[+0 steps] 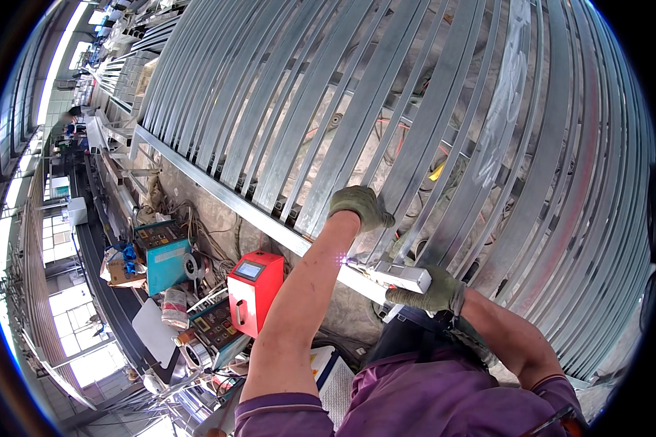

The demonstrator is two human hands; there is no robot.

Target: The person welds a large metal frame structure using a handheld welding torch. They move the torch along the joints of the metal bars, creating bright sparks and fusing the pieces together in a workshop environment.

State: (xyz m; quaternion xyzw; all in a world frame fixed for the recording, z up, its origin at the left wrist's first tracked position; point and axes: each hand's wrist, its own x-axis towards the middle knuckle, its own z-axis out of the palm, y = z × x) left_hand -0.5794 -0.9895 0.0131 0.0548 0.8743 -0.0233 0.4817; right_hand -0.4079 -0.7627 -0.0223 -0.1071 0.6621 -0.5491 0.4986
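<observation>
My right hand [434, 290], in a green work glove, is wrapped round a pale box-shaped handheld welding torch [403, 277]. The torch's nozzle points left at the frame's edge rail [273, 229], and a small purple-white glow shows at its tip. Beyond the torch, my left hand [361, 207], gloved the same way, is closed over one of the long metal bars [340, 169]; its fingertips are partly hidden. Many such bars lie side by side across the frame, their near ends at the rail.
Left of the frame stand a red box with a small screen [255, 291], a teal machine [166, 258], wire spools [195, 352] and tangled cables [208, 227]. Hoses and a yellow item [436, 171] show on the floor through the gaps between bars. Another person [71, 124] is far off.
</observation>
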